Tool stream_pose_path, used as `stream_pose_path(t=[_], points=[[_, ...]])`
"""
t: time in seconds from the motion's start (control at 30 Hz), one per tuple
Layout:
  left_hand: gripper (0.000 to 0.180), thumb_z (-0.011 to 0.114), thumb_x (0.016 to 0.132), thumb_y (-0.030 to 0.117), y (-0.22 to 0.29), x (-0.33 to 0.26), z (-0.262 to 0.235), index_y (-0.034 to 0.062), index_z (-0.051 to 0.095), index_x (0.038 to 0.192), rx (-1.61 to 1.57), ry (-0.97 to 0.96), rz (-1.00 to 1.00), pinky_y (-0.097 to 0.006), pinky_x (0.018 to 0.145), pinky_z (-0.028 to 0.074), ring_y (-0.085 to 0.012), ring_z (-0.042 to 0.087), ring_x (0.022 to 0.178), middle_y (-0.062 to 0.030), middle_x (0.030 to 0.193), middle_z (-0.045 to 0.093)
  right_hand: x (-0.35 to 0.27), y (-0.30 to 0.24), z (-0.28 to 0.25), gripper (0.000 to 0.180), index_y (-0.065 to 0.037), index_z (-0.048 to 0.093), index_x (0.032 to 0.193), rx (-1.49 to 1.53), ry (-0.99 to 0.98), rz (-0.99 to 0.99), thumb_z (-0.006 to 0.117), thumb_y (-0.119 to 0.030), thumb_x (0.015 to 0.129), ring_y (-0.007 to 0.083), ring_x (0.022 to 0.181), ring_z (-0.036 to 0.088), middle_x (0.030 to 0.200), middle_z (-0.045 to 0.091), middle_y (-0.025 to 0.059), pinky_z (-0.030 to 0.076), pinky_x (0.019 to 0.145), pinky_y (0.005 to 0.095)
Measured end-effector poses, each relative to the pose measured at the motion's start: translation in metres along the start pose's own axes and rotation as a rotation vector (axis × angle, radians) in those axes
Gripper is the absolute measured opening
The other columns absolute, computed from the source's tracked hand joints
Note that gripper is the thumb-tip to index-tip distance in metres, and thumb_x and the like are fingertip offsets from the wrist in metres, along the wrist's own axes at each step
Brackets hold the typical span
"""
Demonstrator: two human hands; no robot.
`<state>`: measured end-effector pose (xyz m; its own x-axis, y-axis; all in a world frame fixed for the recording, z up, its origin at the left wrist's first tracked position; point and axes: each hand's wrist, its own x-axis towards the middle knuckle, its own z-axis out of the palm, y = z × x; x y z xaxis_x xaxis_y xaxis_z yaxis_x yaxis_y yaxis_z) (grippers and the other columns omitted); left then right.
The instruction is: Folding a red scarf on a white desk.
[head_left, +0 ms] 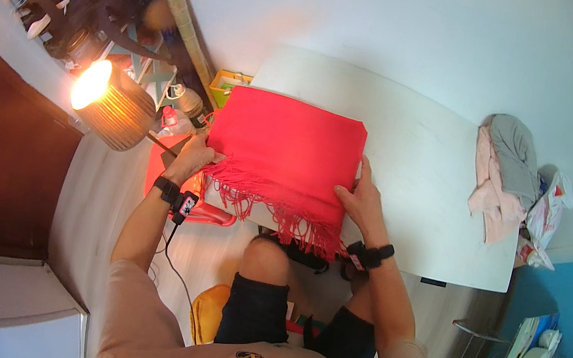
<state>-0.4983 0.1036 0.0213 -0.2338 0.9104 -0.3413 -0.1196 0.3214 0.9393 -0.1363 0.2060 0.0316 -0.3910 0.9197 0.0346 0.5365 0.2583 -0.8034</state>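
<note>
A folded red scarf (283, 152) lies on a white table (419, 201), near its left front corner. The cloth looks soft and matte, folded into a rough rectangle with smooth top layers, and a row of thin twisted fringe hangs off the table's near edge above the person's knees.

The left hand (193, 156) rests at the scarf's left edge, fingers curled onto the cloth; whether they pinch it or only press cannot be told. The right hand (363, 198) lies on the scarf's right front corner, fingers spread flat and pointing up along the edge, pressing rather than gripping. Each wrist bears a black band.

The table is a plain, smooth rectangle with rounded corners. At its right end sits a crumpled pile of clothes (503, 174), grey over pale pink, well apart from the scarf. A white plastic bag (548, 208) slumps just beside the pile.

To the left, a lit lamp (111, 104) with a ribbed cylindrical shade glows warm. Behind it stand a dark bag (114, 6) and a furled green umbrella (181, 17) against a pale wall. The floor is light, with a dark wooden door at far left.
</note>
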Motion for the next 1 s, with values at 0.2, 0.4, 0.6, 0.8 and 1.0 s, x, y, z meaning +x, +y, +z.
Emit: stream_pose_path(t=[0.2, 0.4, 0.6, 0.8, 1.0], points=[[0.047, 0.062, 0.070, -0.006, 0.002, -0.004, 0.020, -0.0051, 0.049, 0.116, 0.369, 0.190, 0.041, -0.027, 0.064, 0.048, -0.0139, 0.059, 0.073, -0.0089, 0.091, 0.063, 0.006, 0.026, -0.012, 0.074, -0.002, 0.029, 0.135, 0.502, -0.096, 0.096, 0.062, -0.001, 0.068, 0.0176, 0.070, 0.059, 0.085, 0.060, 0.0130, 0.048, 0.062, 0.0290], [0.047, 0.069, 0.069, 0.002, -0.022, -0.018, 0.128, -0.0040, 0.048, 0.111, 0.233, -0.022, 0.183, -0.032, 0.071, 0.049, -0.0215, 0.062, 0.083, -0.0142, 0.096, 0.063, -0.033, 0.078, -0.108, 0.074, -0.003, 0.031, 0.135, 0.566, 0.070, 0.206, 0.062, 0.004, 0.068, 0.0154, 0.069, 0.057, 0.078, 0.059, 0.0085, 0.047, 0.061, 0.0270], [0.070, 0.071, 0.066, 0.013, 0.000, -0.025, 0.216, 0.0018, 0.037, 0.126, 0.864, 0.073, 0.251, -0.043, 0.088, 0.044, -0.0371, 0.057, 0.098, -0.0232, 0.109, 0.056, -0.092, 0.109, -0.178, 0.070, 0.001, 0.033, 0.133, -0.133, 0.298, 0.137, 0.065, -0.004, 0.071, 0.0300, 0.091, 0.057, 0.100, 0.057, 0.0188, 0.046, 0.079, 0.0370], [0.076, 0.068, 0.071, 0.022, 0.036, -0.035, 0.274, -0.0005, 0.030, 0.133, 1.169, 0.149, 0.593, -0.046, 0.100, 0.031, -0.0400, 0.033, 0.124, -0.0237, 0.130, 0.039, -0.102, 0.083, -0.147, 0.063, -0.002, 0.034, 0.135, -0.518, 0.291, -0.287, 0.060, -0.019, 0.080, 0.0374, 0.126, 0.035, 0.135, 0.039, 0.0227, 0.026, 0.106, 0.0457], [0.073, 0.051, 0.084, 0.047, -0.010, -0.016, 0.328, 0.0059, 0.028, 0.139, 1.468, 0.001, 0.537, -0.053, 0.107, 0.016, -0.0421, 0.021, 0.132, -0.0207, 0.145, 0.024, -0.113, 0.096, -0.119, 0.058, -0.005, 0.036, 0.136, -0.693, 0.007, -0.220, 0.048, -0.036, 0.088, 0.0346, 0.134, 0.023, 0.142, 0.033, 0.0153, 0.014, 0.109, 0.0504]])
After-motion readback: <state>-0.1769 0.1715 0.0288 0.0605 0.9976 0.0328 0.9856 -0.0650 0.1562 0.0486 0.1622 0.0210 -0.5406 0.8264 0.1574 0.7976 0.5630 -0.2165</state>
